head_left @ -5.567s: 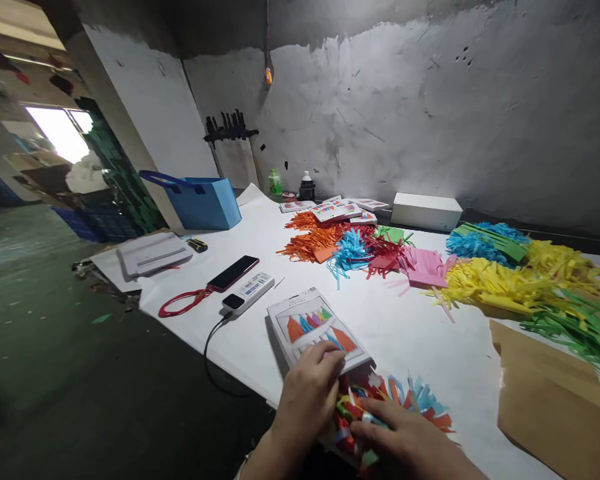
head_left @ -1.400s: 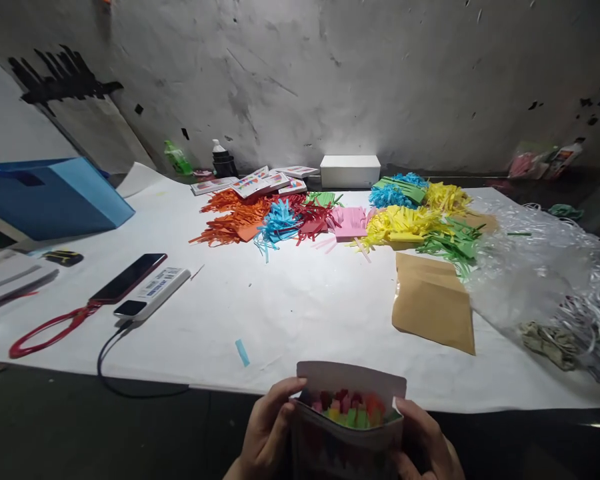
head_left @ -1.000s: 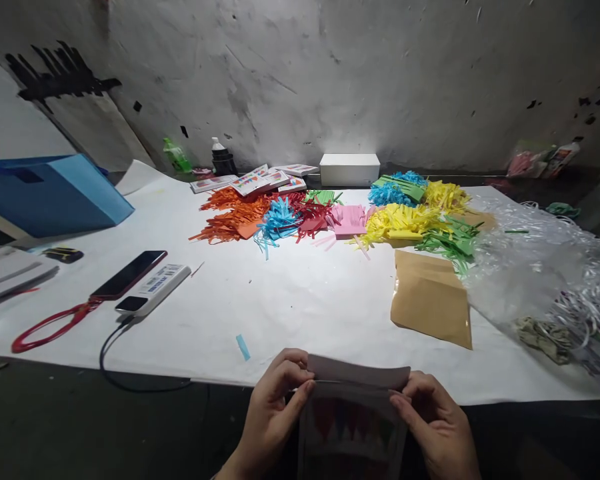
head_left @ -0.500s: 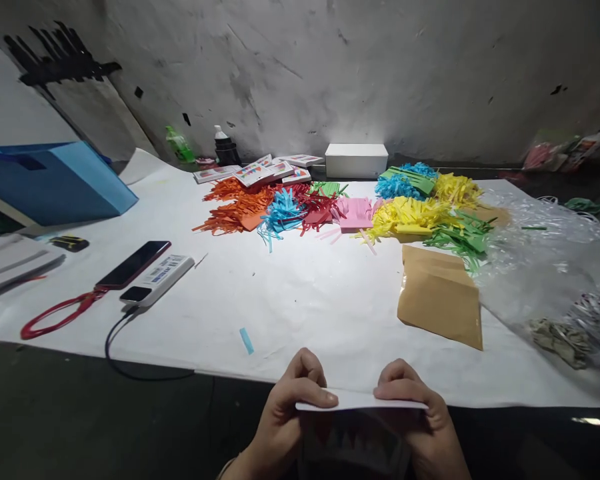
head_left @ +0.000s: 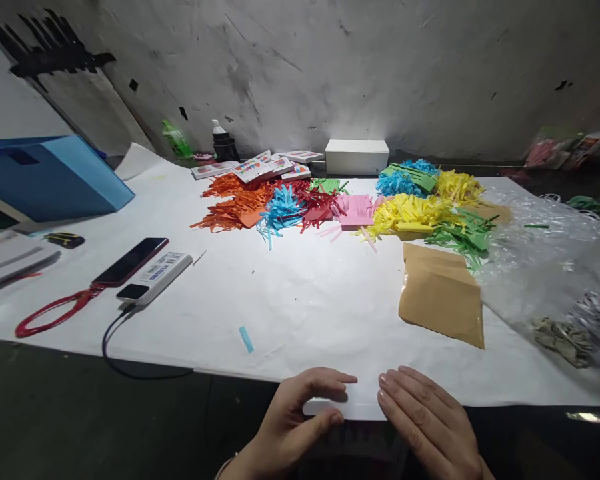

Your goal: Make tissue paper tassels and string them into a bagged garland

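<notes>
At the table's near edge lies the white top edge (head_left: 364, 411) of a thin flat piece, its lower part dark and faintly patterned below the table edge; its kind is not clear. My left hand (head_left: 295, 420) is around the left end of this edge, thumb and fingers apart. My right hand (head_left: 427, 417) lies flat over the right end, fingers stretched out together, hiding that end. In front of my hands is a small blue paper strip (head_left: 246, 339). A brown paper piece (head_left: 443, 297) lies to the right.
Fringed paper tassels (head_left: 415, 213) in several colours lie across the back, near printed flat packs (head_left: 253, 168) and a white box (head_left: 357, 158). Left are a phone (head_left: 131, 262), a white cabled device (head_left: 157, 277) and a blue bag (head_left: 55, 180). Clear plastic (head_left: 540, 260) covers the right side.
Both hands have loosened from their pinch on the white edge. My left thumb and fingers have parted, and my right fingers have straightened and flattened over the right end.
</notes>
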The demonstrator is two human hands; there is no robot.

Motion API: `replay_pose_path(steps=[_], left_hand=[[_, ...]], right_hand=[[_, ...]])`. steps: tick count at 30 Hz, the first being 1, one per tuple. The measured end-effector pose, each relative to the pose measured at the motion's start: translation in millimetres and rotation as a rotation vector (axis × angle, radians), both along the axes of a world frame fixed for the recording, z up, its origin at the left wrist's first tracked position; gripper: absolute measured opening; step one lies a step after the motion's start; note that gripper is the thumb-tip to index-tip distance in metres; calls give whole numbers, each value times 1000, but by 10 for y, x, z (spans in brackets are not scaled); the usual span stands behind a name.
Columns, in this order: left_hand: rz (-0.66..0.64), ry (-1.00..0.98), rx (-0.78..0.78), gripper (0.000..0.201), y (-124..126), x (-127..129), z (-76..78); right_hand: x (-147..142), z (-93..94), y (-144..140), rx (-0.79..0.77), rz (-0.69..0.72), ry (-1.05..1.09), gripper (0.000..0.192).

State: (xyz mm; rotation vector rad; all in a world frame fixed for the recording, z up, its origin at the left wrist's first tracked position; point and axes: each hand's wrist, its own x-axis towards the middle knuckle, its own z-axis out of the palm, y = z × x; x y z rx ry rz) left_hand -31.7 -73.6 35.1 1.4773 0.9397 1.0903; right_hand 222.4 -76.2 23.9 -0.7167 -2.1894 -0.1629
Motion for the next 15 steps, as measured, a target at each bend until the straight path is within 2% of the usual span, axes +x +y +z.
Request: replay_pose_path(steps=[2,4,8,12,15], left_hand=[[4,-8,12,19,6,-2,-16],[-6,0,40,19,21,-8,-8],[-18,-2,100,19,26,14,31],[38,-82,-11,15,-22,49,23],[52,-117,-46,14,-46,45,-11]], right_hand=[[-10,16,14,114,25,-64,37],[-58,45,42,161,9,-99,35],[-166,96,68,184,-71,-98,35],[-135,81,42,182,-107,-93,36],[-22,33,39,131,-56,-151,37]])
